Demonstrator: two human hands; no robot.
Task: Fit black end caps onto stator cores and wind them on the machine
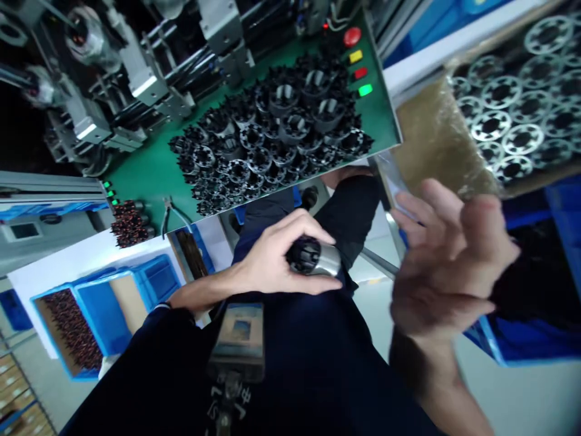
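Note:
My left hand (272,257) is curled round a short metal cylinder (327,260) with a black toothed plastic end, held above my lap. Thumb and fingers press on its sides. My right hand (445,266) is raised at the right, blurred, its fingers apart and nothing visible in them. It is nearest to a carton (426,139) of slotted metal rings (502,91) lined with clear film. On the green bench top (157,172) in front stand many black toothed plastic parts (263,136), packed close together, some with metal inside.
Machine fixtures (145,85) fill the back left. Buttons and a red knob (351,37) sit at the bench's right end. Pliers (175,212) and copper-coloured parts (129,224) lie front left. Blue bins (111,309) stand left; another blue bin (521,354) with black contents stands right.

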